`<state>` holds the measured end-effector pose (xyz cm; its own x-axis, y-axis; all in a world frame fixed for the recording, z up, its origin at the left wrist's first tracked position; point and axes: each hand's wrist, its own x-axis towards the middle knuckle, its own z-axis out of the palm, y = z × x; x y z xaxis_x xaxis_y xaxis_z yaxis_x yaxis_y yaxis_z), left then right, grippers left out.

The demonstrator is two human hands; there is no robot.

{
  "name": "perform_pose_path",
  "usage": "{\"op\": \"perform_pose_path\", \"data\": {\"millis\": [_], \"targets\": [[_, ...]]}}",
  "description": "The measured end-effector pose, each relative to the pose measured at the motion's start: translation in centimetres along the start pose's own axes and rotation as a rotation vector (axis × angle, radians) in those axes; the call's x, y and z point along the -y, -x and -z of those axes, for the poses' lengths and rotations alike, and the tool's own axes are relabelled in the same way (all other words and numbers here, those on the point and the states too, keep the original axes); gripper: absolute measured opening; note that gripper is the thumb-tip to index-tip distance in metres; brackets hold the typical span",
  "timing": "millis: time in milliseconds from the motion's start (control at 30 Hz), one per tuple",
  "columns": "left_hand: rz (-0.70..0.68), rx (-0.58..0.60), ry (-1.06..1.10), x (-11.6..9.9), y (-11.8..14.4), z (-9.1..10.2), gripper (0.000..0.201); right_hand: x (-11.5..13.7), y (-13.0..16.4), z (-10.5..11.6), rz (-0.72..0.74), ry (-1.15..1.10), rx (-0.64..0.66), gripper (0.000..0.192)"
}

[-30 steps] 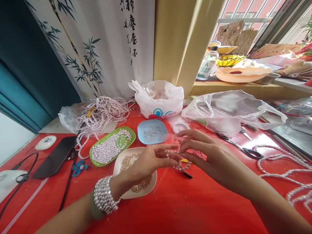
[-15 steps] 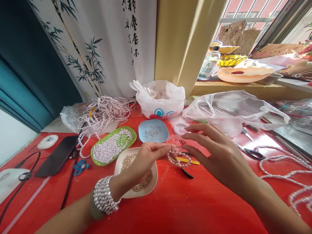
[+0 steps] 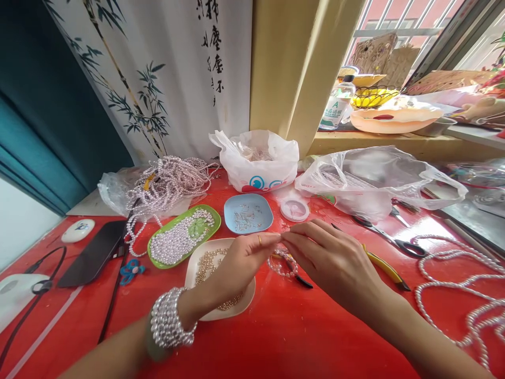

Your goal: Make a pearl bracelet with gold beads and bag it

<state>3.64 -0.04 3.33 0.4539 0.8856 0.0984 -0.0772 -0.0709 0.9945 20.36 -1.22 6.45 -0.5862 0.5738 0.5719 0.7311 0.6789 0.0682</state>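
A loop of pearly beads, a beaded bracelet (image 3: pixel 281 269), hangs just below my fingertips, above the red table. My left hand (image 3: pixel 246 260) is closed, with thumb and forefinger pinched at the top of the bracelet. Fingertips of my right hand (image 3: pixel 335 255) are pressed together and meet the left fingertips; what they pinch is too small to see. Under my left wrist lies a cream dish (image 3: pixel 252 295) of gold beads. Yellow-handled pliers (image 3: pixel 386 268) lie partly hidden beneath my right hand. Several strands of pearls (image 3: pixel 169 318) wrap my left wrist.
A green tray (image 3: pixel 216 223) of pearl beads and a blue dish (image 3: pixel 266 213) of small metal pieces stand behind my hands. Scissors (image 3: pixel 389 237) and pearl strands (image 3: pixel 434 295) lie to the right. Plastic bags (image 3: pixel 256 163) line the back; a dark phone (image 3: pixel 90 255) lies left.
My right hand has moved left and its spread fingers have closed together at my left fingertips. The bracelet has shifted slightly left and down. More of the pliers and scissors shows.
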Motion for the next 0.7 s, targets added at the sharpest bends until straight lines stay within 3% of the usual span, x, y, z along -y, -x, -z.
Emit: {"op": "perform_pose_path", "data": {"millis": [200, 367, 500, 567, 700], "targets": [[0.065, 0.011, 0.076, -0.1, -0.1, -0.1, 0.025, 0.0, -0.3, -0.4, -0.091, -0.214, -0.034, 0.019], [0.114, -0.014, 0.143, -0.4, -0.2, 0.2, 0.023, -1.6, -0.7, -0.3, -0.473, -0.627, -0.088, 0.017], [0.188, -0.111, 0.181, -0.4, -0.2, 1.0, 0.022, -3.8, -1.2, 0.5, -0.831, -0.682, -0.353, 0.016], [0.226, -0.154, 0.206, -0.5, -0.2, 1.4, 0.023, -3.7, -1.7, 0.7, -0.799, -0.628, -0.371, 0.017], [0.224, -0.16, 0.194, -1.3, -0.1, 1.9, 0.027, -1.1, -2.9, -0.3, -0.309, -0.478, -0.175, 0.012]]}}
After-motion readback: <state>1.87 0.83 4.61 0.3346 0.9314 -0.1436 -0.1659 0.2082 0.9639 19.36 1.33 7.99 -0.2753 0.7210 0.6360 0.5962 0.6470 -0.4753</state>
